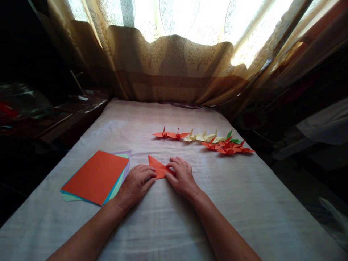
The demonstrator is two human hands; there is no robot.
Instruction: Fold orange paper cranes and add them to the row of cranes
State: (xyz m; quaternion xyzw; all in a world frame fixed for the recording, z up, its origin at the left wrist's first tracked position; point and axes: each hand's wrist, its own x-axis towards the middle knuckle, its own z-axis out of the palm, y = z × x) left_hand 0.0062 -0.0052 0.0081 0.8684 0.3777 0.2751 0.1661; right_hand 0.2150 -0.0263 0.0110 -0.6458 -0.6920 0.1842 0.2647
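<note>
A folded piece of orange origami paper (158,168), angular with a point toward the far left, lies on the cloth between my hands. My left hand (138,181) grips its left edge with thumb and fingers. At its right corner, my right hand (181,177) pinches the paper, covering that end. To the left of my left hand sits a stack of coloured sheets (95,177), orange on top with blue, green and purple edges showing beneath.
Folded paper cranes stand in rows beyond my right hand: orange ones (178,135), pale yellow ones (201,137) and a green one (230,137). More orange cranes (228,146) cluster at the right. A pale cloth (152,116) covers the surface, with a curtain (174,65) behind.
</note>
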